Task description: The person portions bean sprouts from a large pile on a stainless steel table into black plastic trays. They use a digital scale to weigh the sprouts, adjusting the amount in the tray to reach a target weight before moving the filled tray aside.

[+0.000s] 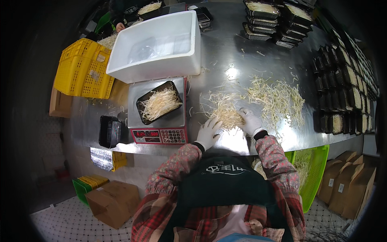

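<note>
Both my hands wear white gloves and rest at a loose pile of bean sprouts (226,113) on the steel table. My left hand (208,132) touches the pile's near left side, and my right hand (250,121) presses on its right side. Whether either hand grips any sprouts cannot be made out. A second, greener heap of sprouts (273,99) spreads to the right. Left of my hands, a red digital scale (157,136) carries a black plastic tray (145,121) filled with sprouts (161,103), lying askew on its steel plate.
A white foam box (154,72) stands behind the scale, beside a yellow crate (84,69). Empty black trays (109,131) are stacked at the left edge. Filled trays rise in stacks at the back (263,15) and right (338,90). Another person's hand (120,27) shows beyond the box.
</note>
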{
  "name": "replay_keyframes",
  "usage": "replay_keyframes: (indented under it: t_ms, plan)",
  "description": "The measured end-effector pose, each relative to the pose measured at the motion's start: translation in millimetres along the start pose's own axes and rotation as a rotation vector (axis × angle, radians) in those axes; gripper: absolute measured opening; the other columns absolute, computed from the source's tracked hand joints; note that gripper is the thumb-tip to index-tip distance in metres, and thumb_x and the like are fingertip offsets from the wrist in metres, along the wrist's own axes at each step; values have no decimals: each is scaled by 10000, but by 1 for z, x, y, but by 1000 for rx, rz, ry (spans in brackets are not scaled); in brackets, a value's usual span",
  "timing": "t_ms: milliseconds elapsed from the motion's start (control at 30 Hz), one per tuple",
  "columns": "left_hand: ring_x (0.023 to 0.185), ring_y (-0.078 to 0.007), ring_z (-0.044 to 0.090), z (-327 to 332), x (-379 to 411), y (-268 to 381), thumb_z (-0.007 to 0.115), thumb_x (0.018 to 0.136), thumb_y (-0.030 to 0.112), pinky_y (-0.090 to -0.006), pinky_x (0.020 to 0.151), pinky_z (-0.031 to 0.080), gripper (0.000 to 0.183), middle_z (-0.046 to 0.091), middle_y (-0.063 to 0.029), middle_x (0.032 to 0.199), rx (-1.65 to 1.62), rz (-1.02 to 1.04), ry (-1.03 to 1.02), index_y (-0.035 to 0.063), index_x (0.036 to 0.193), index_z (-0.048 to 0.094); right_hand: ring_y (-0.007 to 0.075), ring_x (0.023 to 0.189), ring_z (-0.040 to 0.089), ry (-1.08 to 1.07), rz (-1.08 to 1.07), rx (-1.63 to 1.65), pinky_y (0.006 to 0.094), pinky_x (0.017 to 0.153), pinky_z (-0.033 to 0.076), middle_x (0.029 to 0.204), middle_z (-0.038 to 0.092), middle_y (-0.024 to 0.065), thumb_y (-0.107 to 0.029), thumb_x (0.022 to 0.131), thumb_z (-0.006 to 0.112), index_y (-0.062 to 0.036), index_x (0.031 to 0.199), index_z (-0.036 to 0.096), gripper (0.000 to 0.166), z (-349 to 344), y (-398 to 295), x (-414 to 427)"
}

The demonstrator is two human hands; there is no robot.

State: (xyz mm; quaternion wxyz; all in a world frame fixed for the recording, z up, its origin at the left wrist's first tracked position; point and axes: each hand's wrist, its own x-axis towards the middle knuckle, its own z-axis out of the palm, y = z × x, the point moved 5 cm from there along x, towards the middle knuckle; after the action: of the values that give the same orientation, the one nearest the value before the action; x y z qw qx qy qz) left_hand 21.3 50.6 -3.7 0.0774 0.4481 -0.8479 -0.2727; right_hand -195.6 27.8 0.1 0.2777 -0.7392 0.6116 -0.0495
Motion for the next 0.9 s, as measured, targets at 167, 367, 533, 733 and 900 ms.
replay_keyframes:
  t_ms: [167, 367, 533, 733, 900]
  plan:
    - [1361, -332, 301, 5, -17, 4, 632, 798, 227, -507, 1036, 320, 611, 349, -108, 1464, 27, 45, 47, 147, 1373, 438, 304, 1234, 454, -74, -12, -29, 366, 1015, 409, 1334, 464, 111, -243, 644, 794, -126, 1368, 451, 809, -8, -1, 0]
    - [1353, -351, 307, 8, -21, 1, 647, 783, 217, -495, 1038, 329, 604, 363, -142, 1442, -4, 79, 101, 127, 1349, 458, 309, 1244, 441, -81, 6, -124, 371, 1021, 407, 1347, 448, 119, -286, 612, 830, -123, 1407, 390, 924, -13, -11, 1]
    - [1360, -355, 288, -1, -14, -7, 673, 763, 214, -472, 1062, 322, 621, 345, -152, 1440, -56, 70, 138, 120, 1336, 451, 318, 1251, 432, -87, 36, -101, 374, 1025, 405, 1361, 435, 134, -302, 614, 833, -111, 1423, 362, 956, -15, -10, -1]
    - [1359, -359, 297, -33, 14, -1, 721, 752, 305, -453, 1064, 315, 763, 311, -167, 1474, -67, -63, 236, 62, 1393, 385, 316, 1253, 431, -91, 31, -115, 374, 1021, 408, 1378, 424, 131, -292, 612, 829, -127, 1433, 355, 963, -16, -16, 2]
    - [1385, -335, 272, -8, 6, 2, 644, 819, 358, -468, 1080, 270, 725, 335, -133, 1485, 23, 66, 97, 64, 1421, 366, 301, 1175, 506, 131, -49, 47, 371, 997, 421, 1265, 535, 122, -194, 719, 717, -136, 1272, 553, 580, -40, -25, 6]
